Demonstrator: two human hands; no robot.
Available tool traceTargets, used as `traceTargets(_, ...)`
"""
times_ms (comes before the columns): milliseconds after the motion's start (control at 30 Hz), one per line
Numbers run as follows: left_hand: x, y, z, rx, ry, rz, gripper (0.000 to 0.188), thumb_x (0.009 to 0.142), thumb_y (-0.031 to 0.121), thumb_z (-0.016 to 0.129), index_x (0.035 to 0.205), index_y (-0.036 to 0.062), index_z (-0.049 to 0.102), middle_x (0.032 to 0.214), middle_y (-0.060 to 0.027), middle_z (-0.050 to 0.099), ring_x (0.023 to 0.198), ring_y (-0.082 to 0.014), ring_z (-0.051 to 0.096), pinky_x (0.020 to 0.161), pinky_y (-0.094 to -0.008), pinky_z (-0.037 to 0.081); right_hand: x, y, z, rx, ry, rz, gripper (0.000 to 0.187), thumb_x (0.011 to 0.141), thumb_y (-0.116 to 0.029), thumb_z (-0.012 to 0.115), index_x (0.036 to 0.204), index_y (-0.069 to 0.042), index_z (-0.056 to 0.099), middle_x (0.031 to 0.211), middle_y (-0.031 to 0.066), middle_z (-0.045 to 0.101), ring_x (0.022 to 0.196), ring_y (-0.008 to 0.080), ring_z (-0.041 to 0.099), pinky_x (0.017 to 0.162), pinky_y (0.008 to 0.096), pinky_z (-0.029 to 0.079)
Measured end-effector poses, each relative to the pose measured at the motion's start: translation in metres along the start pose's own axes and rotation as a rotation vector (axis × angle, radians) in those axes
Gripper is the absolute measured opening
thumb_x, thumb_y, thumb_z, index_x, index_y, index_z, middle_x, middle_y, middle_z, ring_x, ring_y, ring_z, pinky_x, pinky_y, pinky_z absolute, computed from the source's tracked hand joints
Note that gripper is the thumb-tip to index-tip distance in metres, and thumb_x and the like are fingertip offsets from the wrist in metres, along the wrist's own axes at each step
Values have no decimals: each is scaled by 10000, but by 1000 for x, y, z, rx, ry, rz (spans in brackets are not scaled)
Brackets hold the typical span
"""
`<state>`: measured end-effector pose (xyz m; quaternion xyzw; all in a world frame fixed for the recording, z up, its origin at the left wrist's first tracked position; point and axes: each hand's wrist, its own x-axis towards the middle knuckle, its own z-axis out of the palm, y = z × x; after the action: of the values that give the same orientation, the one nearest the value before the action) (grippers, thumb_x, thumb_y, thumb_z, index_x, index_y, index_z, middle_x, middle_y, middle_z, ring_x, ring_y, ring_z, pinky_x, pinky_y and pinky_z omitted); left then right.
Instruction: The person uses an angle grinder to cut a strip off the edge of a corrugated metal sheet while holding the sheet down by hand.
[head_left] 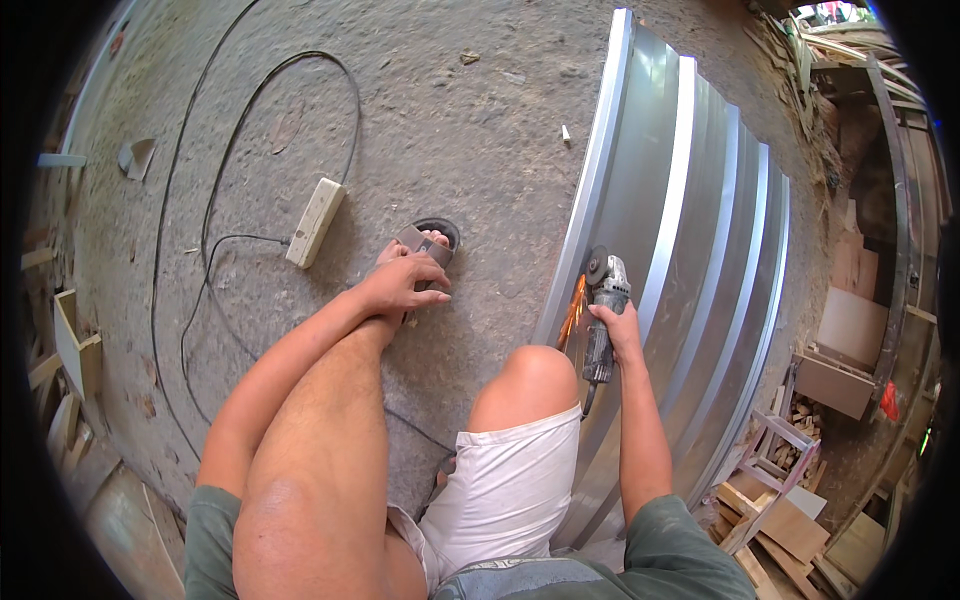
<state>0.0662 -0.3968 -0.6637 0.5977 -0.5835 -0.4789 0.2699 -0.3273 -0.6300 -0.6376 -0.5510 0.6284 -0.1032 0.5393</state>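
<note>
My right hand (622, 333) grips the body of an angle grinder (599, 350). Its disc (596, 264) meets the near left edge of a ribbed metal roofing sheet (625, 190), and orange sparks (573, 312) spray down from there toward my bent right knee. My left hand (408, 284) hangs loosely by my sandaled left foot (428, 240), its fingers apart and nothing in them. That arm lies along my left leg. Whether the fingers touch the sandal I cannot tell. The grinder's cord (588, 402) drops behind my knee.
A cream power strip (316, 222) lies on the rough concrete floor, with a black cable (213, 165) looping around it. Wood scraps (790, 530) and a small stepladder (778, 450) stand at the lower right. Boards (75, 340) lean along the left.
</note>
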Motion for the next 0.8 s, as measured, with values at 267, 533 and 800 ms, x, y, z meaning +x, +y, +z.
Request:
traceTargets(267,-1,5,-3,-2,-11,-17,352,922,401,733,1121,111,761,1180,-56,715,1217,-213,593,1082,-445,308,10,-2,0,-3,-13,39,506,756,-144,812,1146,45,552,911,123,681,678,193,683,608,348,581)
traceTargets(533,-1,4,-3,-12,-4,-19,347,923,383,742,1112,92,757,1176,-70,712,1205,-232,601,1101,-449,334,15,-9,3,6,-8,32,491,757,-144,815,1128,37,549,889,122,675,664,197,680,592,345,578)
traceTargets(800,1,4,-2,-8,7,-31,332,915,386,747,1091,105,765,1157,-54,720,1201,-218,600,1086,-441,332,21,-24,6,55,-18,67,441,781,-135,797,1108,18,543,839,96,657,586,198,664,529,351,579)
